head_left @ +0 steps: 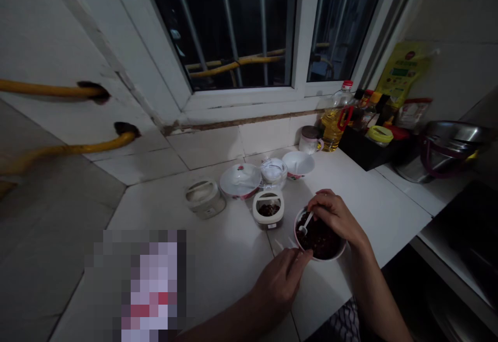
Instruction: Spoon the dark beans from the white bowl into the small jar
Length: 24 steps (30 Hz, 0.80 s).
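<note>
Apparently for scooping, the right hand (334, 217) pinches a white spoon (307, 222) in a round white bowl (343, 248) of dark food (321, 241), the left hand (278, 279) curled beside it, its grip unclear.

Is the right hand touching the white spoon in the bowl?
Touching: the head view shows the right hand gripping the handle of the white spoon over the bowl of dark food.

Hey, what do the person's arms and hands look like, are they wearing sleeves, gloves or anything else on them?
The left hand and right hand are bare, and neither arm shows a glove, sleeve, watch or bracelet. At the bottom edge, beside the right arm, there is a dark-and-white checked cloth, probably the person's clothing.
</note>
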### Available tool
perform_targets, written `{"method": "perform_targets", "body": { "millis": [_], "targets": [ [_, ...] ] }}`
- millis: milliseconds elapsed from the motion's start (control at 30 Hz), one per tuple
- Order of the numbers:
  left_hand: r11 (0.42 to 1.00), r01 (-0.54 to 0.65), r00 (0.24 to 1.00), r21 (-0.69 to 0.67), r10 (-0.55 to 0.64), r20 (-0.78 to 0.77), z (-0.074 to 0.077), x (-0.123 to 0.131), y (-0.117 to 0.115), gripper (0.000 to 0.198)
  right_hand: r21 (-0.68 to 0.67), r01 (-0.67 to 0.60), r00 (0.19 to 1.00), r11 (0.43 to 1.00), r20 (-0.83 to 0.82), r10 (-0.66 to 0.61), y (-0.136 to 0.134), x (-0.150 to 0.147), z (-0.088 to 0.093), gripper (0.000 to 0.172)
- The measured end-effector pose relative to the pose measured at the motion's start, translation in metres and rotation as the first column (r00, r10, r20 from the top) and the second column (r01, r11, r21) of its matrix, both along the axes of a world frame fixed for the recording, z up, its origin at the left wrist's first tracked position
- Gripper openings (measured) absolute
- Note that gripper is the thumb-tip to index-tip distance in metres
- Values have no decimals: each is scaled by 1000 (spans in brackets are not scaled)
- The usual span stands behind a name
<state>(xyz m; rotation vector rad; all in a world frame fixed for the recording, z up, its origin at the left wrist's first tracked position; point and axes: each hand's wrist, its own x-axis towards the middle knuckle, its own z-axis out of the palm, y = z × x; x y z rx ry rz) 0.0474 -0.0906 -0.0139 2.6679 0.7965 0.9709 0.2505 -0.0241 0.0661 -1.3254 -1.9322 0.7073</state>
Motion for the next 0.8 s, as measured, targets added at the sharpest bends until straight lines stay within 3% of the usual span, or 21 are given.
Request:
{"method": "perform_targets", "body": {
  "millis": [133,333,667,800],
  "targets": [
    [1000,15,1000,-17,-15,21,-2,-1,1,35,-141,162,973,977,-144,-182,2,2,3,16],
    [1000,10,1000,-8,-10,18,-5,-2,1,36,-345,181,889,921,-342,-303,3,3,6,14],
    [981,-59,998,186,54,30,2,-1,2,38,-321,192,848,927,-422,-322,6,6,4,12],
    [982,-42,998,185,34,45,2,-2,1,39,-323,197,850,926,-414,-325,6,4,5,12]
  ]
}}
